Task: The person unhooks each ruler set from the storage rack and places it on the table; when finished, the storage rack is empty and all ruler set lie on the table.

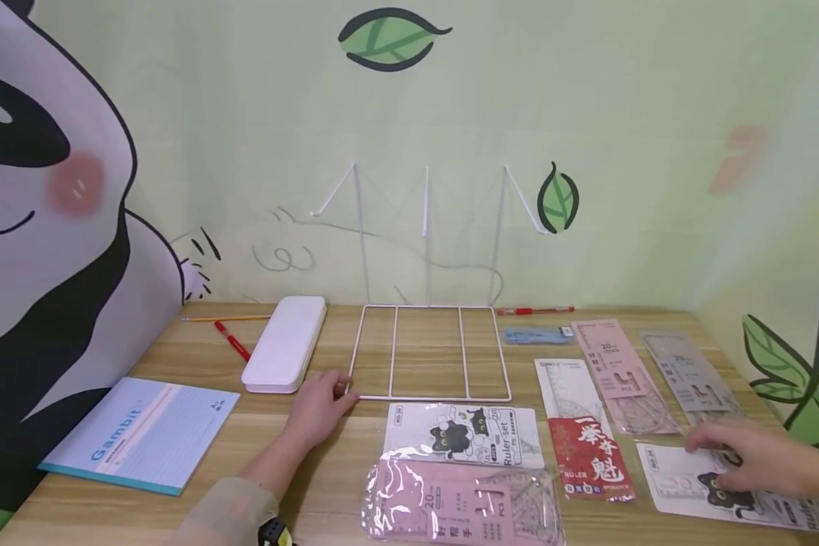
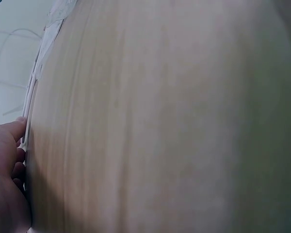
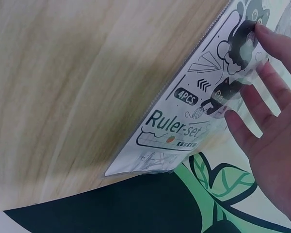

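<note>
My left hand (image 1: 319, 403) is at the front left corner of a white wire rack (image 1: 428, 397), its thumb and curled fingers pinching the thin wire. In the left wrist view, that hand (image 2: 7, 165) shows only at the left edge. To the right, a flat clear packet marked Ruler-set (image 1: 696, 489) with black cats lies on the table. Over it is my right hand (image 1: 767, 459), thumb on the printed cat and fingers near the far edge. The right wrist view shows the packet (image 3: 184, 116) beside spread, fairly straight fingers (image 3: 240, 126).
Another cat ruler set (image 1: 412, 440) and a pink ruler set (image 1: 399, 500) lie before the rack. More ruler packets, one with a red panel (image 1: 590, 459), lie rightward. A white case (image 1: 285, 345), blue notebook (image 1: 143, 436), red pen (image 1: 232, 341) and pencil (image 1: 225, 318) are left. The wall stands behind.
</note>
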A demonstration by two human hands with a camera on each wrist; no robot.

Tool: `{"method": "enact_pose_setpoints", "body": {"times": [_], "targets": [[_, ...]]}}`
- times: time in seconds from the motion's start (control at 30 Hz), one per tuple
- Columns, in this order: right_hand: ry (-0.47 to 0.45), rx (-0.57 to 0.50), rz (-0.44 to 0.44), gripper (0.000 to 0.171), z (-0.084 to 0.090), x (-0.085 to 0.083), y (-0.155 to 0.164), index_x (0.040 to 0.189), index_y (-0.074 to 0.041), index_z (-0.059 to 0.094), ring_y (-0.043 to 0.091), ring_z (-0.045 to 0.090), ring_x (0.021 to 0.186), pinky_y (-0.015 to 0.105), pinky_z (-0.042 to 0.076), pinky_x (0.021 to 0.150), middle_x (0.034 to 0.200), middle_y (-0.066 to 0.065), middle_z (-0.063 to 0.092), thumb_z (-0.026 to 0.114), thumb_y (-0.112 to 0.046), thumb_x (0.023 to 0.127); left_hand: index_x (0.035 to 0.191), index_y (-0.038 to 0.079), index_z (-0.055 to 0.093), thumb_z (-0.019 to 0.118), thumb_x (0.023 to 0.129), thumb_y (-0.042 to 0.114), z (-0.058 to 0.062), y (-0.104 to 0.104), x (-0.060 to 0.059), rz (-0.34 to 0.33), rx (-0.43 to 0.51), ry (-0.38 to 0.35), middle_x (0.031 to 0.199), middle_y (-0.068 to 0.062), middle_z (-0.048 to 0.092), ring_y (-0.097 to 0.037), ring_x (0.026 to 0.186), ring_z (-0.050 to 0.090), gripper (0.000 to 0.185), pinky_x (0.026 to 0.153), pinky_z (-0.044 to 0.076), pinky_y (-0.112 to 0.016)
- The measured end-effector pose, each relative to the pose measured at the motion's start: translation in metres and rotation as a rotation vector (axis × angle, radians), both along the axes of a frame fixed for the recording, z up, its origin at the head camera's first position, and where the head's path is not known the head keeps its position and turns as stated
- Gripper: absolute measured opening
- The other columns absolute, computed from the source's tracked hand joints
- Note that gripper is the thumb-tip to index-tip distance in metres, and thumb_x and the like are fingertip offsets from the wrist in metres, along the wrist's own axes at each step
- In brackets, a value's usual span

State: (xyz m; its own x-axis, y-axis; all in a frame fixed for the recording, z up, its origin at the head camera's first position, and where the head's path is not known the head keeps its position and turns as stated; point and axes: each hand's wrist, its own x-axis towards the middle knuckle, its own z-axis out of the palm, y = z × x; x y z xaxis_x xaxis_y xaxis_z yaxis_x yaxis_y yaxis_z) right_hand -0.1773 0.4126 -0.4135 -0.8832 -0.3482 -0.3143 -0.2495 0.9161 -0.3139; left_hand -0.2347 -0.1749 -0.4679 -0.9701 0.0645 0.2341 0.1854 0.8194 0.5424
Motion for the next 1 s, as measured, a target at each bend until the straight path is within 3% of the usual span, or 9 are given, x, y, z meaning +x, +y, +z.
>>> {"method": "enact_pose_setpoints", "body": {"times": [0.3,0.43,0.63,0.73,1.0], "targets": [[-0.002,-0.015,-0.007,0.040,0.001,0.004,-0.004,0.102,-0.023,0.062,0.035,0.052,0.106,0.059,0.039,0.086,0.111,0.003,0.059,0.081,-0.023,0.067,0.101,0.007,0.064,0.070,0.084,0.023,0.003,0.000,0.000,0.001,-0.005,-0.016,0.086,-0.005,0.057,-0.024,0.084,0.053,0.025,0.077,0.042,-0.041],[-0.023,-0.051,-0.014,0.043,0.005,0.006,-0.005,0.107,-0.017,0.061,0.032,0.053,0.103,0.056,0.043,0.084,0.111,0.005,0.059,0.080,-0.023,0.069,0.102,0.007,0.063,0.070,0.084,0.023,0.000,0.000,0.000,-0.007,-0.006,-0.022,0.086,-0.005,0.057,-0.023,0.084,0.053,0.025,0.077,0.042,-0.041],[0.089,-0.078,0.000,0.052,0.018,0.006,-0.007,0.116,-0.007,0.059,0.031,0.056,0.098,0.050,0.047,0.078,0.110,0.010,0.060,0.079,-0.025,0.071,0.101,0.007,0.063,0.070,0.083,0.022,-0.002,0.000,0.001,-0.014,0.016,-0.009,0.086,-0.005,0.057,-0.024,0.084,0.053,0.024,0.077,0.042,-0.041],[0.145,-0.090,0.030,0.059,0.021,0.006,-0.011,0.121,-0.004,0.057,0.024,0.056,0.093,0.042,0.048,0.075,0.110,0.010,0.060,0.078,-0.030,0.072,0.101,0.007,0.064,0.071,0.083,0.021,-0.002,-0.002,0.002,-0.012,0.016,-0.004,0.086,-0.005,0.057,-0.023,0.084,0.053,0.024,0.077,0.043,-0.041],[0.195,-0.125,-0.003,0.067,0.029,0.001,-0.020,0.129,0.001,0.051,0.034,0.056,0.098,0.049,0.048,0.074,0.114,0.019,0.058,0.076,-0.032,0.076,0.103,0.008,0.063,0.069,0.085,0.022,-0.002,-0.010,0.008,-0.024,0.034,-0.069,0.088,-0.004,0.056,-0.021,0.084,0.052,0.024,0.076,0.043,-0.040]]}}
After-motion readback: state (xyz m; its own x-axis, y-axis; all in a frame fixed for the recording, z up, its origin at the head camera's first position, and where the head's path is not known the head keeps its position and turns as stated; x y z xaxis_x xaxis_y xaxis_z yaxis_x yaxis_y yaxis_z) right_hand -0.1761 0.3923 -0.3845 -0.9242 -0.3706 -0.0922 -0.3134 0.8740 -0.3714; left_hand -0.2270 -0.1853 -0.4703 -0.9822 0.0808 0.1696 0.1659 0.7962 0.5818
